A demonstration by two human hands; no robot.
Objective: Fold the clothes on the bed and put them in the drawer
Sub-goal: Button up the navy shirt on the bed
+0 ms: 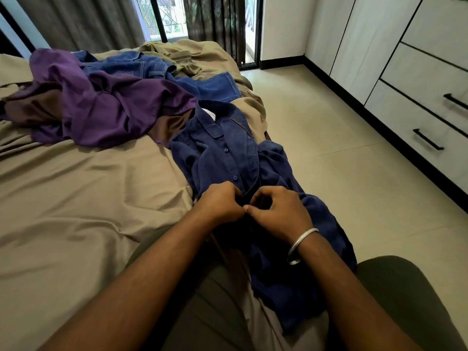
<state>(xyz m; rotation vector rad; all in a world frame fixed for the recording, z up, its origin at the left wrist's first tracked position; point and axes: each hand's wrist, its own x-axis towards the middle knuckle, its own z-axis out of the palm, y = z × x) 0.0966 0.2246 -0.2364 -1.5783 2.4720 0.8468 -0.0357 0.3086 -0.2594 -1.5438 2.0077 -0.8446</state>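
A navy button-up shirt [225,153] lies along the right edge of the bed [76,188], collar away from me, its lower part draped over my lap. My left hand [220,201] and my right hand [276,211] meet at the shirt's button placket, both with fingers curled and pinching the fabric there. A silver bangle sits on my right wrist. Further back lie a purple garment [101,107] and blue jeans [152,67] in a loose heap. White drawers with black handles [428,139] stand along the right wall.
Tan sheets cover the bed, and a tan garment [192,57] is crumpled at the far end. Pale tiled floor [329,148] runs between bed and drawer unit. Curtains and a glass door are at the back. My knees in dark trousers sit at the bottom.
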